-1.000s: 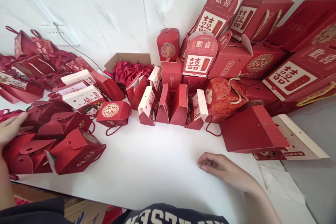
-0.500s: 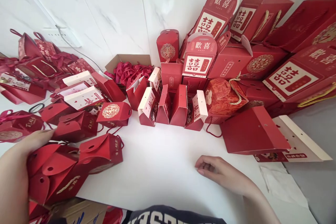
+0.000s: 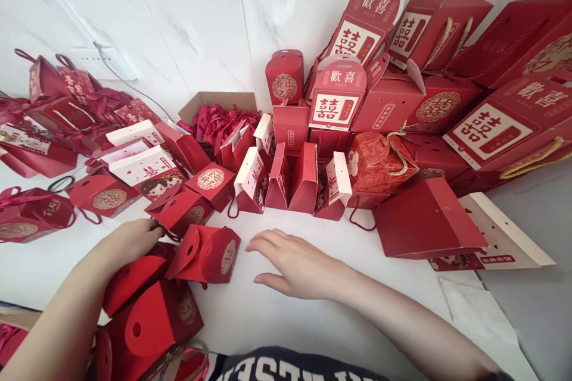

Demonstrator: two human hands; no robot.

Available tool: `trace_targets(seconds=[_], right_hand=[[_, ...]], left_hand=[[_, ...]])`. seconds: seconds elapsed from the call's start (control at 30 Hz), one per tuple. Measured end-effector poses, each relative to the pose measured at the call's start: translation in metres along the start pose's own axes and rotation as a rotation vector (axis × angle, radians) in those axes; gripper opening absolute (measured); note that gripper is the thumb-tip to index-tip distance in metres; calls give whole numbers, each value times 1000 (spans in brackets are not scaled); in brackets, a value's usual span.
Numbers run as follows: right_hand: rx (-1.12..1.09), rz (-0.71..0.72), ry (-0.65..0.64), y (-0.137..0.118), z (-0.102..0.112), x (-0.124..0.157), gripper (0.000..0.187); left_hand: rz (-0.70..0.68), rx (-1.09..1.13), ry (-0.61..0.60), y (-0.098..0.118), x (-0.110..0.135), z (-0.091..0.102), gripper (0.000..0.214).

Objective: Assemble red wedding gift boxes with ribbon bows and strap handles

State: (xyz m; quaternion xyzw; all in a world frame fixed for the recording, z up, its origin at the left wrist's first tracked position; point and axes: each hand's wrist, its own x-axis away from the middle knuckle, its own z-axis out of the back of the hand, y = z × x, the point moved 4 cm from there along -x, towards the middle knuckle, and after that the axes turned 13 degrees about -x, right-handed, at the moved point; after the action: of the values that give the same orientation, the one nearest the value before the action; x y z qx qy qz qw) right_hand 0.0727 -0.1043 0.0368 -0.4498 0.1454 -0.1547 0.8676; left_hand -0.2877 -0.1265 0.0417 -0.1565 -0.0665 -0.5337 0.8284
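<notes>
My left hand (image 3: 138,238) reaches in at the far side of a group of red gift boxes with rounded flaps. Its bent fingertips disappear between a dark red box (image 3: 184,209) and those nearer me, so its grip is hidden. Under and beside my left forearm lie a large red gift box (image 3: 158,324) and another red box (image 3: 134,286). Just right of them rests a box with a gold medallion (image 3: 208,255). Over the white table, my right hand (image 3: 295,265) is open, its fingers stretched left toward that box and its thumb apart, holding nothing.
Small red and cream boxes (image 3: 304,181) stand in a row ahead. Large boxes (image 3: 491,125) are stacked at the right. A cardboard box of red ribbons (image 3: 218,122) sits by the tiled wall. More boxes (image 3: 143,169) crowd the left; white paper (image 3: 478,309) lies at the right.
My left hand has moved right and away from me, and the near group of red boxes has shifted right and toward me. My right hand has moved left, its curled fingers now extended.
</notes>
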Motion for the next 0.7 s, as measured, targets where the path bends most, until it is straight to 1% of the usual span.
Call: trace_targets(seconds=[0.07, 0.13, 0.17, 0.2, 0.27, 0.3, 0.37, 0.4, 0.43, 0.5, 0.6, 0.67, 0.7], right_hand=[[38, 143, 22, -7, -6, -32, 58], [94, 264, 12, -10, -16, -61, 69], [127, 299, 15, -11, -21, -73, 72], [151, 315, 13, -11, -27, -83, 73], [170, 296, 9, -10, -39, -95, 74], [172, 273, 9, -10, -45, -97, 73], [188, 227, 18, -11, -52, -94, 71], [205, 206, 25, -12, -54, -89, 70], [226, 184, 30, -14, -55, -82, 68], [270, 124, 33, -19, -51, -67, 66], [315, 1, 21, -26, -36, -41, 58], [314, -61, 18, -31, -19, -26, 50], [304, -82, 21, -33, -10, -20, 44]], left_hand=[[59, -78, -50, 5, 14, 15, 33], [170, -176, 2, 13, 25, 37, 45], [197, -200, 65, 20, 28, 49, 50], [198, -195, 145, 29, 29, 60, 55], [94, -144, 260, 54, 24, 73, 64], [27, -121, 307, 66, 18, 75, 68], [-127, -98, 347, 89, 1, 72, 78], [-168, -104, 340, 97, -8, 67, 86], [-188, -119, 318, 103, -17, 62, 95], [-174, -150, 261, 109, -33, 54, 108], [-148, -137, 197, 102, -45, 53, 111], [-177, -59, 202, 90, -46, 59, 110], [-183, 1, 230, 82, -46, 64, 108]])
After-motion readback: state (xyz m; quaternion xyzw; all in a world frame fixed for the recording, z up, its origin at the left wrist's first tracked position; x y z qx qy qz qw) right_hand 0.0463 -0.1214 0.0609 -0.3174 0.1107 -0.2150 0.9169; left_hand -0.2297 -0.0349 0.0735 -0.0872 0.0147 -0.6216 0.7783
